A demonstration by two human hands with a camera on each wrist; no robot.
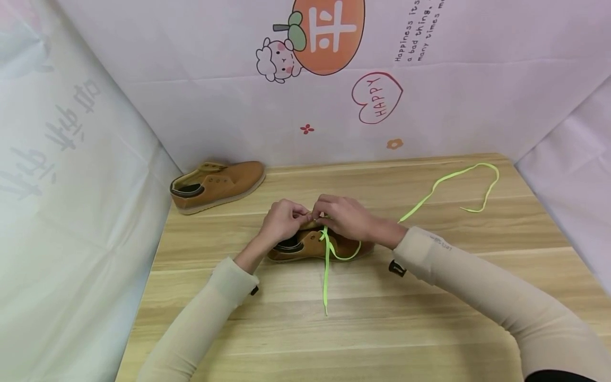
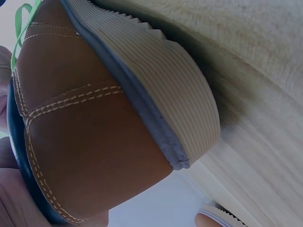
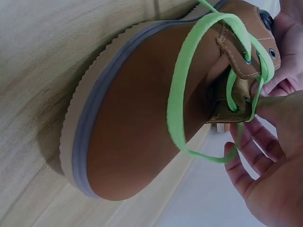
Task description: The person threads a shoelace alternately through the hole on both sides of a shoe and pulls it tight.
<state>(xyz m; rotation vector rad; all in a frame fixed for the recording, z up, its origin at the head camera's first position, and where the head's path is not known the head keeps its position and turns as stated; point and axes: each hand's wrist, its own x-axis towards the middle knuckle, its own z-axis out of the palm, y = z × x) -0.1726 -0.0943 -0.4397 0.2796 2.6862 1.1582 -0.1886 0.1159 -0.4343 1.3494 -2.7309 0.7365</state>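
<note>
A brown leather shoe (image 1: pixel 312 248) stands on the table under both hands, its toe pointing right. A neon-green shoelace (image 3: pixel 176 106) passes through some front eyelets and loops over the toe. One lace end hangs down the shoe's near side. My left hand (image 1: pixel 282 220) pinches the far edge of the shoe's opening by the eyelets. Beside it, my right hand (image 1: pixel 346 216) pinches the lace at the far eyelet flap (image 3: pixel 232 112); the exact grip is partly hidden by the fingers. In the left wrist view the shoe's heel (image 2: pixel 90 146) fills much of the picture.
A second brown shoe (image 1: pixel 219 185), with no lace in its visible eyelets, stands at the table's back left corner. The long lace tail (image 1: pixel 434 185) trails to the back right of the wooden table (image 1: pixel 286 339). Printed cloth walls (image 1: pixel 215 106) enclose the back and sides.
</note>
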